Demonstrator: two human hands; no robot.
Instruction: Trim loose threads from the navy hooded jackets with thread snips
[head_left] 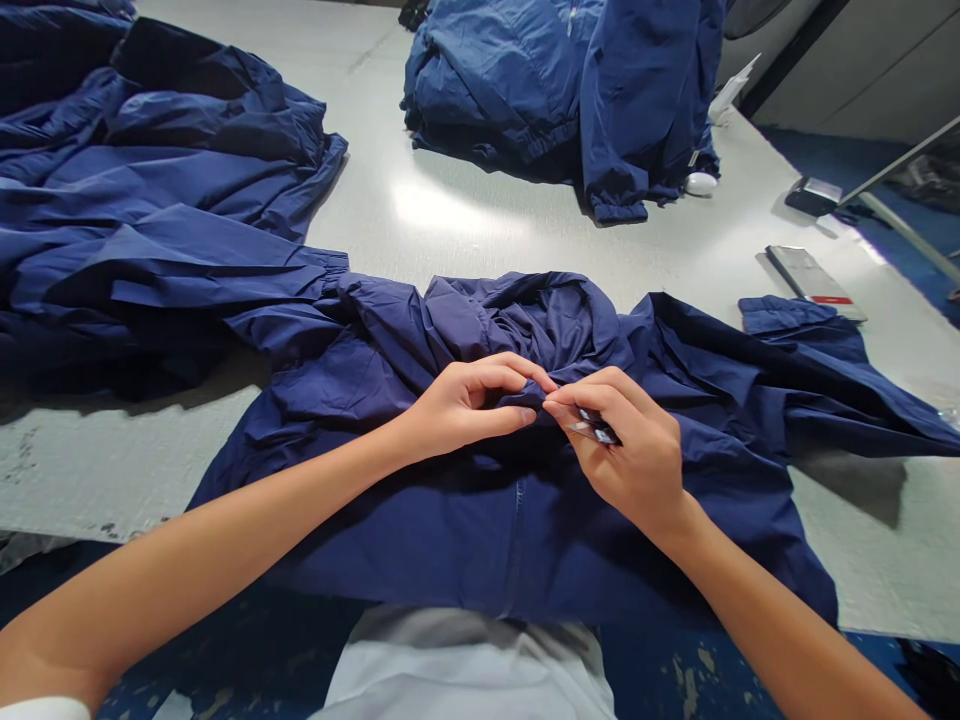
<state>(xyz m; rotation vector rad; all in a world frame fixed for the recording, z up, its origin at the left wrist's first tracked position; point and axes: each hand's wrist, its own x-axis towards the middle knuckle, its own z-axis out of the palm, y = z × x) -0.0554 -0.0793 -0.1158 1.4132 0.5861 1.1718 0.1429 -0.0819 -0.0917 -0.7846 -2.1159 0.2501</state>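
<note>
A navy blue jacket [420, 530] lies spread over the near table edge, its gathered hood [555, 310] at the middle and a zip line running down the front. My left hand [480, 400] pinches a fold of the jacket near the neckline between thumb and fingers. Close against it, my right hand [626, 440] is closed around what look like small thread snips [596, 428], dark with a shiny metal part and mostly hidden in the palm. Its thumb and forefinger meet at the same fold, touching the left fingertips. What lies between those fingertips is too small to make out.
More navy garments [172, 200] are heaped on the left of the white table [367, 220], touching the jacket's sleeve. Another navy pile [510, 90] sits at the back. Toward the right edge are a flat box [814, 280], a small dark object [814, 196] and a white rounded item [701, 184].
</note>
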